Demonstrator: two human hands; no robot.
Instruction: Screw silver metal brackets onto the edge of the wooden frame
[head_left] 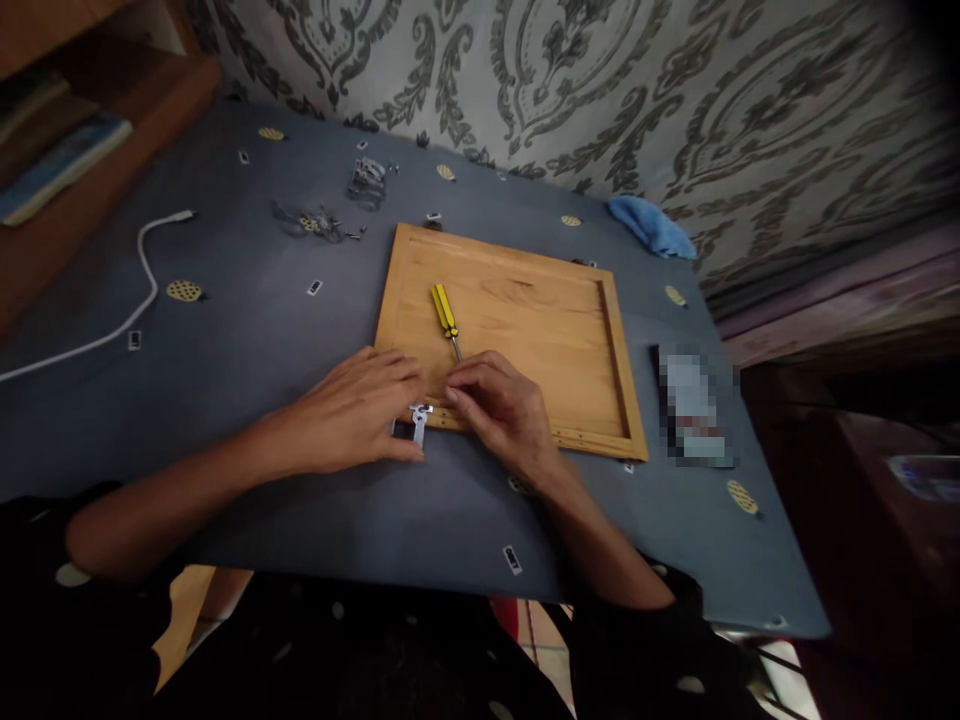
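Note:
A wooden cabinet door (517, 310) with a raised frame lies flat on the table. At its near left corner a metal hinge (419, 425) sits on the edge, jutting toward me. My left hand (364, 405) steadies the hinge, thumb at its near end and fingers spread over the door's corner. The fingertips of my right hand (502, 405) are pinched together just right of the hinge; whatever is between them is too small to make out. A yellow and black screwdriver (444, 308) rests on the door, its shaft tip hidden behind my right hand.
Farther back lie hinges in a clear bag (367, 180) and another bag with screws (319, 222). A white cable (146, 265) runs along the left. A blue cloth (652, 227) and a blurred-out object (694, 405) are on the right. Patterned wall (465, 70) stands behind the table.

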